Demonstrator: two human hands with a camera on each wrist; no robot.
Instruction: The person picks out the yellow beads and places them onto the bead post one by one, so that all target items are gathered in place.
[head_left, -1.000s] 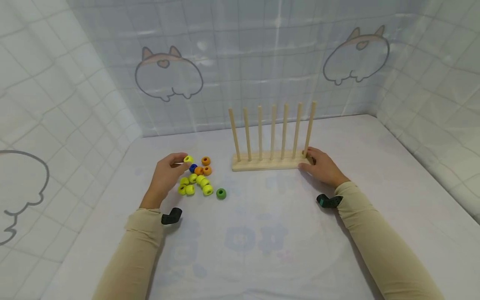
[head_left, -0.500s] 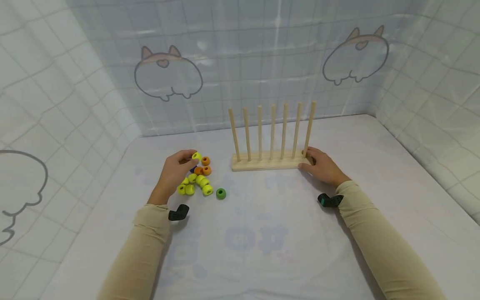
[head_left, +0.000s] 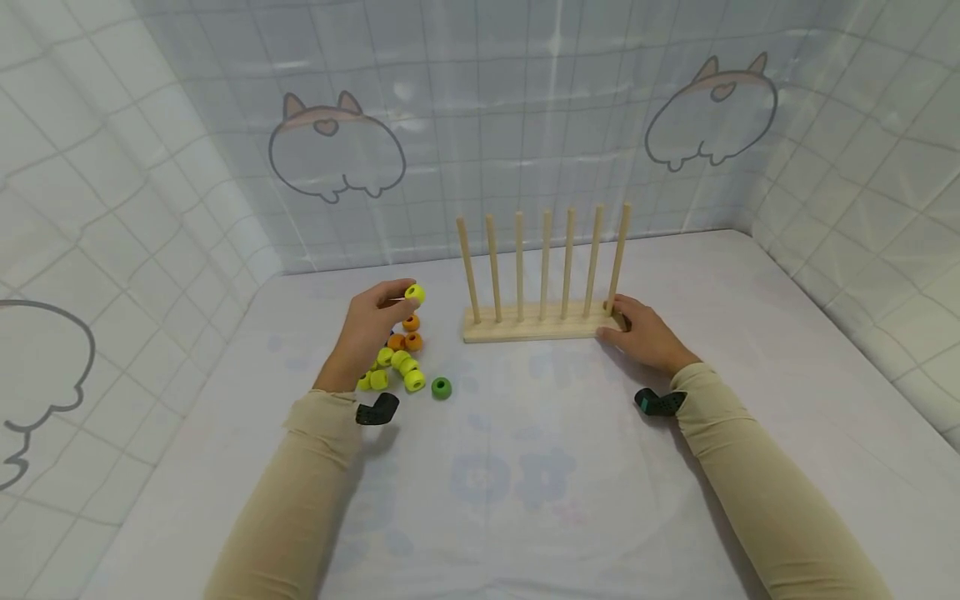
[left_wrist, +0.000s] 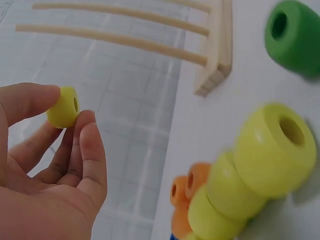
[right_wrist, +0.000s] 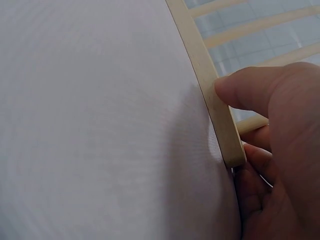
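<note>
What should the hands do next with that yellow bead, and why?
Probably the left hand should move the yellow bead above the nearest peg: the bead has a hole, all pegs are bare, and the right hand grips the rack.

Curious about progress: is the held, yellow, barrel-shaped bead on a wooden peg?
Off: the left hand pinches the yellow bead, clear of the wooden pegs.

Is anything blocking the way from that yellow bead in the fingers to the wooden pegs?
Nothing visible does. The left hand holds the yellow bead with only open space between it and the nearest peg; the orange beads lie nearer the person, out of that path.
</note>
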